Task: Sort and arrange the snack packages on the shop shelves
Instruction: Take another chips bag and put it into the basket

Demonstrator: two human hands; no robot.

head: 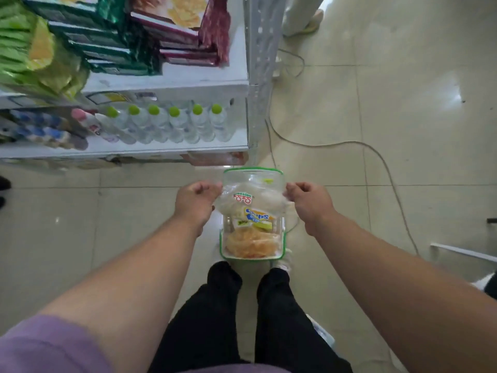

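Far out beyond the left hand (194,200) and off to its left, the white shop shelf (166,84) carries green snack bags (32,49) at its left end, then a row of dark green packages (107,41), then maroon packages (188,30) with a picture of chips on the front. On the tier below it, still ahead of the left hand, stand blue-capped bottles (40,127), a pink-topped bottle (86,119) and a line of clear water bottles with green caps (172,122). The left hand itself is held low in front of the body, knuckles up, its fingers curled and pinching the left edge of a clear snack package (251,196) with red print on it. The package hangs between the two hands, touching both, above a green-rimmed basket (222,246) that sits on the tiled floor just below and nearer the body than the hands; the basket holds a chips bag (258,215) with blue lettering and a bag of orange snacks (251,246). The right hand (309,201) mirrors the left, fingers curled and pinching the package's right edge. Beyond the right hand rises the perforated grey shelf post (259,63), and to the right of that hand a cable (349,143) trails across the pale floor. Below the hands are the person's black trousers (223,319).
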